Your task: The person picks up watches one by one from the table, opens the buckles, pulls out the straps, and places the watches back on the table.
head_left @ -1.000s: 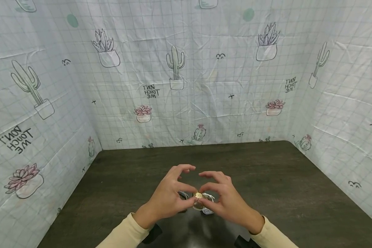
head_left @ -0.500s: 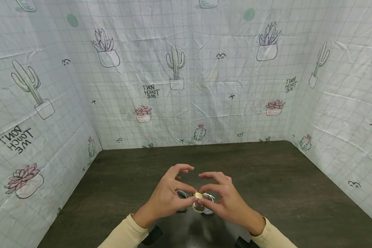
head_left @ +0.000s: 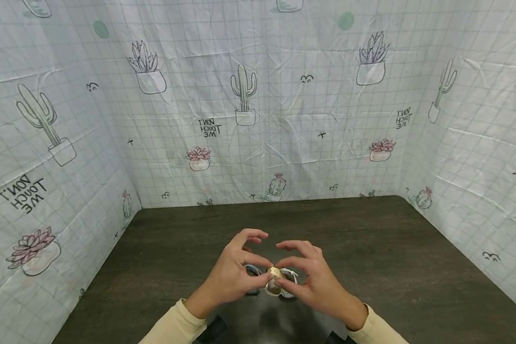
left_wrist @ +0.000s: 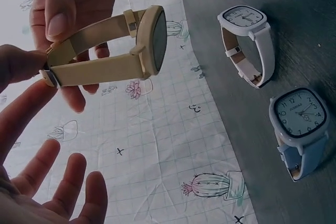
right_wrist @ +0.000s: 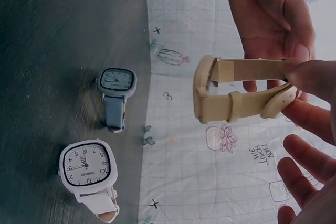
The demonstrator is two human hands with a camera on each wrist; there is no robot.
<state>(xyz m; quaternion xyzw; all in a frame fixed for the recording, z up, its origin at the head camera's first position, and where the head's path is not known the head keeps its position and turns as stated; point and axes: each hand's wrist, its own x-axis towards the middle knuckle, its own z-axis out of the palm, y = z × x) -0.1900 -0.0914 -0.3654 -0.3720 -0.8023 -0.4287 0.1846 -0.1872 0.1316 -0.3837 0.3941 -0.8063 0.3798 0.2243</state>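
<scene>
A beige wristwatch (left_wrist: 100, 69) hangs between both hands, its strap joined in a loop and its face turned away from the fingers. My left hand (head_left: 229, 273) pinches the strap by the metal buckle with thumb and index finger, the other fingers spread. From the other side my right hand (head_left: 316, 274) pinches the strap's holed end (right_wrist: 282, 100) at the same spot. Beyond, on the dark table, stand a white wristwatch (right_wrist: 86, 166) and a blue-strapped wristwatch (left_wrist: 300, 116). The hands partly cover both in the head view.
The dark wooden table (head_left: 176, 239) stretches out around the hands. White grid-patterned fabric (head_left: 284, 105) with printed cacti stands along its back and both sides. Pale yellow sleeves (head_left: 176, 322) cover the forearms.
Both hands stay almost in place over the table. The beige watch tips slightly, showing more of its face in the head view, and the right thumb shifts a little along the strap.
</scene>
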